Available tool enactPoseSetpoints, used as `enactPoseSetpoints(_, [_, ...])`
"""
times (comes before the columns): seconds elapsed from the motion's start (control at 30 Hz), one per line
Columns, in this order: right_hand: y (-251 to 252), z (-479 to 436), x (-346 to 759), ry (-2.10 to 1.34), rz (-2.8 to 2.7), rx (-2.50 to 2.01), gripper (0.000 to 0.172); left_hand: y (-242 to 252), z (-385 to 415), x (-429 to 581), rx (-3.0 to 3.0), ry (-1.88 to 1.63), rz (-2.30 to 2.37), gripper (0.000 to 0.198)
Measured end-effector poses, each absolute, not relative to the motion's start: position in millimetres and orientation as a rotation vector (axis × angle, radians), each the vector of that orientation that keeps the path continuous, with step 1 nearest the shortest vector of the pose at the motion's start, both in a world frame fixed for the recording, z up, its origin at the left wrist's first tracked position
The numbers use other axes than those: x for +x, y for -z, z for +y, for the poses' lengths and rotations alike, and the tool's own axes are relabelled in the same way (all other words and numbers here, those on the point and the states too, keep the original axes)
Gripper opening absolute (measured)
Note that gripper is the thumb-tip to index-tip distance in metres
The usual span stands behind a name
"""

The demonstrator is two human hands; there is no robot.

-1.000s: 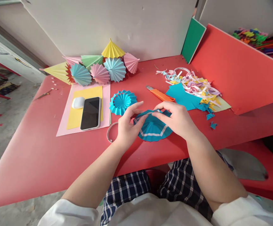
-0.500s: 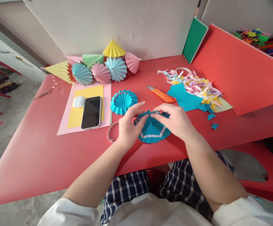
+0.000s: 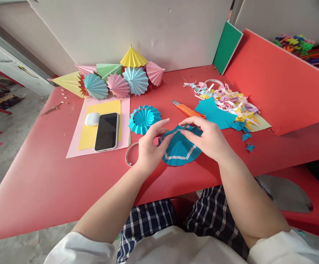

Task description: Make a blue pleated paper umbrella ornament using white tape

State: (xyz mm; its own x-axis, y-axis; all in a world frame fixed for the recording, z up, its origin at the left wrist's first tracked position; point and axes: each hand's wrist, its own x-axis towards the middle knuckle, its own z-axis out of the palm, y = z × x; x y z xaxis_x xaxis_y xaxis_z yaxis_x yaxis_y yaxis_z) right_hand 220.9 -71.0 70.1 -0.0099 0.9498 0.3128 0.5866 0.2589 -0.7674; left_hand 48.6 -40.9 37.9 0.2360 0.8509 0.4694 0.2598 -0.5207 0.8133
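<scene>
A blue pleated paper disc point(image 3: 178, 148) with white tape strips forming an angular ring is between my hands, just above the red table. My left hand point(image 3: 153, 144) pinches its upper left edge between thumb and fingers. On the upper right, my right hand point(image 3: 203, 136) has its thumb and fingers on the paper's far edge. Part of that edge is hidden behind my fingers. Just beyond my left hand lies another blue pleated paper piece point(image 3: 144, 118) with a ring-like rim. An orange utility knife point(image 3: 188, 110) rests beyond my right hand, partly covered by it.
Several paper umbrellas point(image 3: 118, 85) stand along the back. On the left, a phone point(image 3: 107, 132) and white earbud case point(image 3: 92, 118) lie on coloured paper point(image 3: 75, 148). A tape roll point(image 3: 129, 156) is by my left wrist. Paper scraps point(image 3: 231, 97) and blue sheets point(image 3: 217, 114) lie right.
The pinched middle of the disc's far edge has opened out flatter. My right hand has shifted slightly right, and the disc is spread wider.
</scene>
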Motion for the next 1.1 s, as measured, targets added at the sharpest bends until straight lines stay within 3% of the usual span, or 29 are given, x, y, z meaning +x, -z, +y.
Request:
enactPoseSetpoints(0.23, [-72.1,-72.6,219.3,-0.523,-1.761,-1.454,0.007,-38.3,-41.7,47.6,1.948,-1.253,0.985,0.04])
enactPoseSetpoints(1.1, [-71.9,-75.2,212.5,-0.529,-1.765,-1.425,0.01,-37.2,-42.2,47.6,1.983,-1.238,0.968,0.042])
